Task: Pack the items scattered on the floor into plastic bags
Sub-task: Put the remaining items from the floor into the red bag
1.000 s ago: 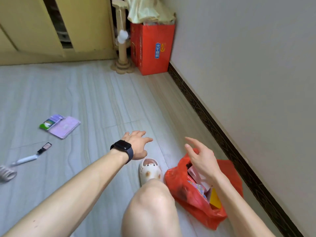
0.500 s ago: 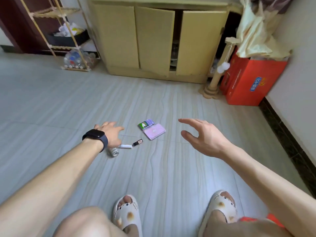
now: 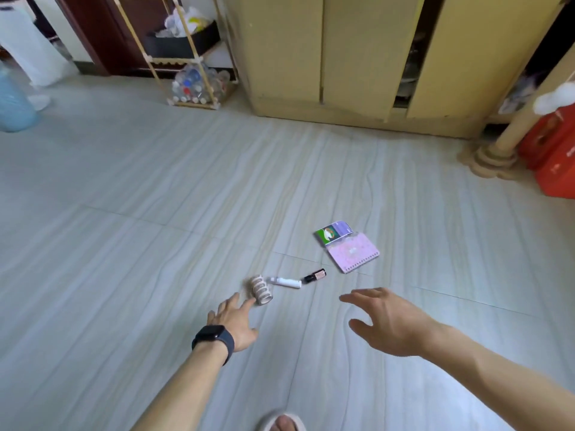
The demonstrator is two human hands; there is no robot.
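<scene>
- Pinkish tape roll lies on the floor, just beside the left hand; judged light, stiff, prone to rolling. Pinch across its ends.
- Both grips spread wide, empty; right hand hovers apart.

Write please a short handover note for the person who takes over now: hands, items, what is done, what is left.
Left hand: open, fingers reaching to the tape roll, contact unclear.
Right hand: open, empty.
On the floor: tape roll, white tube, small dark bottle, pink notebook, green packet.
Done: none of these is bagged; no bag in view.
Left: bag all five.
</scene>
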